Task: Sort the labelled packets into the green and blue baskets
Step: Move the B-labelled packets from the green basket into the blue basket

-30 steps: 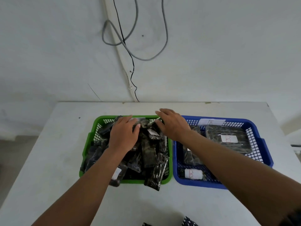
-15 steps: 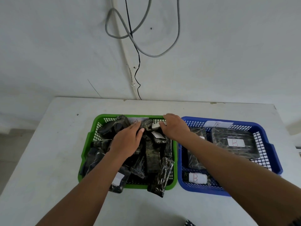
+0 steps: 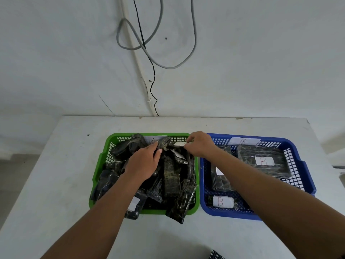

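The left hand point(image 3: 142, 165) covers the packets beneath it in the green basket point(image 3: 97, 170). The right hand's point(image 3: 200, 146) fingertips are hidden behind its knuckles. The right forearm hides part of the blue basket point(image 3: 306, 169). A patterned object point(image 3: 214, 255) is cut off by the bottom edge.

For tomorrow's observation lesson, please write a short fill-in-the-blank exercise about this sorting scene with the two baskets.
1. Both hands reach into the ____ basket, which is heaped with dark packets.
2. The readable labels in the blue basket show the letter ____.
3. The right hand pinches a white ____ on a packet, while the left hand rests on the pile.
4. The blue basket stands to the ____ of the other basket.

Missing words: green; B; label; right
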A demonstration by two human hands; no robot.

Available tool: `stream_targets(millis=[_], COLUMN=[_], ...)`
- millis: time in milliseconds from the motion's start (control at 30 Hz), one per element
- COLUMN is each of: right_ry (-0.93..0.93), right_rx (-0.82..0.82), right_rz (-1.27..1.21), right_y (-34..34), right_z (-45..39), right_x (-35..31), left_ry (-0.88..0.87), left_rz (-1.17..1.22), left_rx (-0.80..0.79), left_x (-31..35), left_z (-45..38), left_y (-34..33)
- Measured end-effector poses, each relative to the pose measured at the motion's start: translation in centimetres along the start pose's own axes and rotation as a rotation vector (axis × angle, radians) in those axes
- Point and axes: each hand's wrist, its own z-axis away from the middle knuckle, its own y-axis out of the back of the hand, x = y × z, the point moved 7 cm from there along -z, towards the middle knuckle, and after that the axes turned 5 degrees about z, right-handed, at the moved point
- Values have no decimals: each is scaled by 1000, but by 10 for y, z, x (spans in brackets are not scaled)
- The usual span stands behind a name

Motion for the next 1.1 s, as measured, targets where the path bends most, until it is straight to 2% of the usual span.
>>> stream_targets(millis=[100, 167, 267, 367, 467, 600, 700, 800, 867, 967, 1100], right_ry=[-192, -246, -145, -33, 50, 118, 100, 23, -28, -85, -134], right_rx=[-32, -82, -96, -1, 93, 89, 162, 248, 232, 227, 224], right_rz=[-393, -573, -658, -699, -853, -988, -1086, -1249, -1267, -1277, -1029], right_y=[1, 1, 7, 19, 37, 65, 84, 90, 85, 77, 73], right_z=[0, 2, 7, 16, 25, 36, 45, 56, 64, 77, 91], right_x=[16, 21, 17, 19, 24, 32, 48, 73, 87, 112, 147], left_ry=[19, 33, 36, 1, -47, -128, -110, 30, 78, 94, -24], left_rz=[23, 53, 105, 256, 439, 567, 701, 1088, 1173, 1107, 562], left_rx=[-13, -20, -10, 53, 116, 96, 63, -36, -57, -66, 71], left_x=[0, 0, 2, 14, 37, 78, 102, 124, 141, 159, 166], left_z=[-1, -3, -5, -8, -15, -23, -26, -19, -12, 1, 27], left_y=[1, 2, 5, 11, 19, 23, 18, -6, -22, -48, -63])
